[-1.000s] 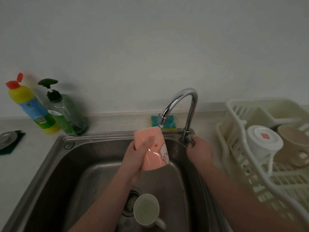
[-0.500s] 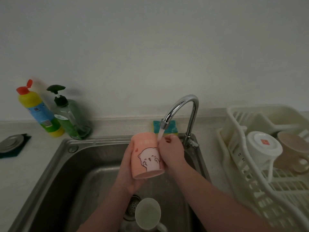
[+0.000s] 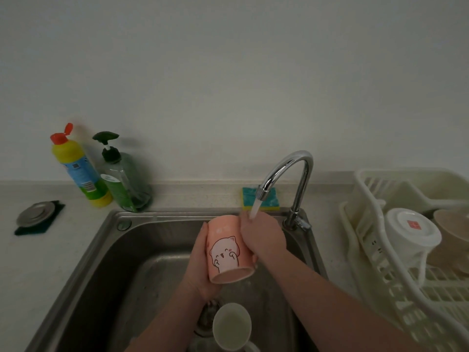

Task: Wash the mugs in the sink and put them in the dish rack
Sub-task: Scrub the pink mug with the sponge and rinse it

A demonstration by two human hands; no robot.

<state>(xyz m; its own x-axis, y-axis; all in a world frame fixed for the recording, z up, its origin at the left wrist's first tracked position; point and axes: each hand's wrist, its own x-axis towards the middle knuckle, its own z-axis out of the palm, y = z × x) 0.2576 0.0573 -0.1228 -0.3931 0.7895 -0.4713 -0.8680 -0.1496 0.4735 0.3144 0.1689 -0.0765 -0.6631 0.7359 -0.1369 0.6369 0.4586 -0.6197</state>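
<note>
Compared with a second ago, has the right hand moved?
Yes. The right hand has left the tap handle at the faucet's base and gone left to the pink mug, where it now sits under the running water.

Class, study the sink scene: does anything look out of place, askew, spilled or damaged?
Only small things: the yellow bottle leans with its red cap flipped open, and a round metal sink strainer lies out on the countertop atop a dark pad. No spill or damage shows.
</note>
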